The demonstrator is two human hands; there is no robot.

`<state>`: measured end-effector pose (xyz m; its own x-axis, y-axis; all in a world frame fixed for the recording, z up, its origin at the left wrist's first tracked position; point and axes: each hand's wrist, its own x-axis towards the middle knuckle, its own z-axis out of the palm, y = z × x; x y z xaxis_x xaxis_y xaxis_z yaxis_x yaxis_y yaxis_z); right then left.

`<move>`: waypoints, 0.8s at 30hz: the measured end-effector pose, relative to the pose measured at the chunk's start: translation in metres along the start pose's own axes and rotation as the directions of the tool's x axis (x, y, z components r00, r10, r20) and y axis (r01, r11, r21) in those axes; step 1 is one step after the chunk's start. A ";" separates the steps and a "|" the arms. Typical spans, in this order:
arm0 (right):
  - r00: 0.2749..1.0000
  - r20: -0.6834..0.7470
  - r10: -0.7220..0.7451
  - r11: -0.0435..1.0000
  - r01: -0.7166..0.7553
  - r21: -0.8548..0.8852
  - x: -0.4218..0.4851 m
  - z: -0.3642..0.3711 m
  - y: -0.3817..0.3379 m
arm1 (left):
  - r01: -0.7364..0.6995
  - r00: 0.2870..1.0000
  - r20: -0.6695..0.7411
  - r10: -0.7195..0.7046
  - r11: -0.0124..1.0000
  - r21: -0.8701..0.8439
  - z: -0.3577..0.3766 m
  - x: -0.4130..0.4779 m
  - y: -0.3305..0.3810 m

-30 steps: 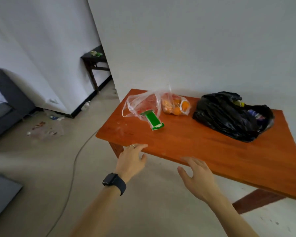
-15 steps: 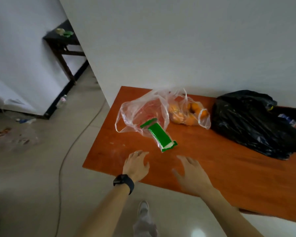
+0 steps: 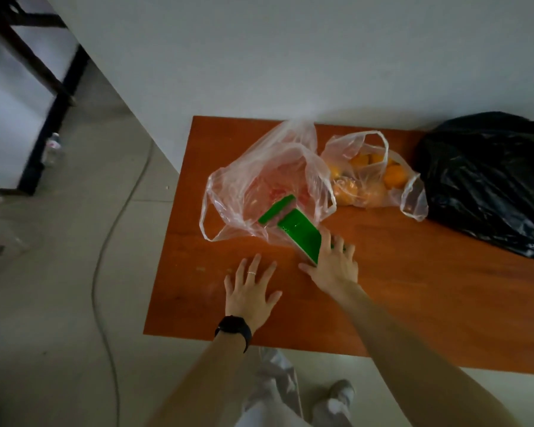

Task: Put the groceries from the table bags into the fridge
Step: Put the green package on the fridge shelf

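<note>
A green carton (image 3: 301, 238) lies half out of a clear plastic bag (image 3: 269, 183) on the orange-brown table (image 3: 413, 297). My right hand (image 3: 333, 266) lies over the carton's near end with fingers spread, touching it. My left hand (image 3: 250, 291) hovers flat over the table just left of it, fingers spread, holding nothing. A second clear bag with oranges (image 3: 370, 177) sits behind, and a black plastic bag (image 3: 487, 180) lies at the right.
The table stands against a white wall (image 3: 290, 57). A cable (image 3: 105, 272) runs across the tiled floor at the left. A dark side table's legs (image 3: 37, 63) and a plastic bottle (image 3: 51, 147) are at far left. My shoes (image 3: 336, 396) are below the table edge.
I have stepped up to the table and the view has tilted down. Both hands moved forward over the tabletop, and my right hand has reached the green carton.
</note>
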<state>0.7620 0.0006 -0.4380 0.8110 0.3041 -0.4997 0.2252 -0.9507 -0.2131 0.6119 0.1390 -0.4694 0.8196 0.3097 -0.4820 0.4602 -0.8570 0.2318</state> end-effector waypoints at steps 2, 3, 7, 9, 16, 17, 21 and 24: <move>0.999 -0.027 -0.021 1.000 0.020 -0.017 0.004 -0.002 0.002 | -0.005 1.000 0.005 0.005 1.000 0.019 -0.001 0.000 -0.001; 0.999 -0.027 -0.032 0.999 0.031 -0.015 0.004 -0.004 0.003 | -0.007 1.000 0.011 0.007 1.000 0.017 -0.001 0.000 -0.001; 0.996 -0.027 -0.079 0.995 0.081 0.058 -0.009 -0.011 0.020 | -0.005 0.998 0.056 0.006 1.000 -0.019 -0.005 -0.001 0.003; 0.994 -0.033 -0.104 0.987 0.107 0.123 -0.026 -0.014 0.035 | 0.000 0.997 0.078 0.002 1.000 -0.017 -0.009 0.001 0.006; 0.993 -0.105 -0.056 0.938 0.089 0.336 -0.118 -0.020 0.106 | 0.052 0.982 0.177 -0.063 0.997 0.065 -0.024 -0.001 0.030; 0.993 -0.112 -0.027 0.935 0.065 0.349 -0.131 -0.020 0.118 | 0.061 0.978 0.197 -0.074 0.995 0.074 -0.025 -0.002 0.038; 0.982 -0.134 0.131 0.890 -0.056 0.453 -0.185 -0.013 0.175 | -0.053 0.965 0.259 0.033 0.996 0.069 -0.021 -0.015 0.092; 0.952 -0.148 0.267 0.822 -0.145 0.551 -0.240 -0.009 0.231 | -0.246 0.942 0.253 0.221 0.966 0.073 -0.013 -0.041 0.169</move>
<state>0.6237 -0.2925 -0.3598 0.9125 0.0269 -0.4083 -0.2297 -0.7921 -0.5655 0.6606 -0.0131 -0.3993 0.7872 -0.0017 -0.6167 0.2181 -0.9346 0.2809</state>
